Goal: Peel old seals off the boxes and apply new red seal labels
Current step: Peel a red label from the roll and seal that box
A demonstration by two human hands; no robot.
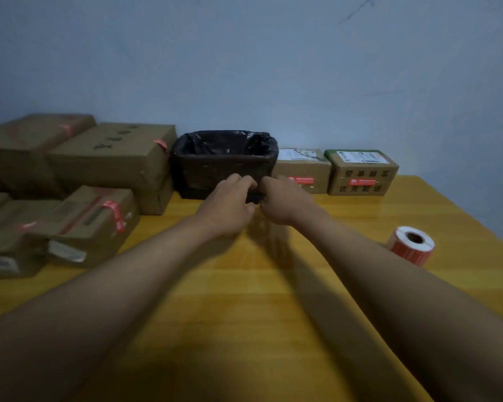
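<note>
Cardboard boxes (111, 158) bearing red seal strips are seen stacked at the left of the frame on a glossy yellow wooden table (244, 300), the lowest ones cut off by the left edge; dark characters printed on the top of one box are too blurred to be read. At centre, against the pale blue wall (273, 68), a rectangular bin (225, 161) lined with a crinkled black plastic bag is shown. Just in front of it, the left hand (227, 207) and right hand (285, 200) are held close together, fingers curled inward in a pinch; a small dark object appears to be caught between them, though what it is cannot be made out. To the right of the bin, two smaller boxes are lined up along the wall: a plain box (302, 171) with a white shipping label on top and a red label on its front, and a green-edged box (362, 172) printed with black Chinese characters, also carrying a red label. At the lower right, a roll of red labels (411, 245) on a white core is seen lying apart on the table.
</note>
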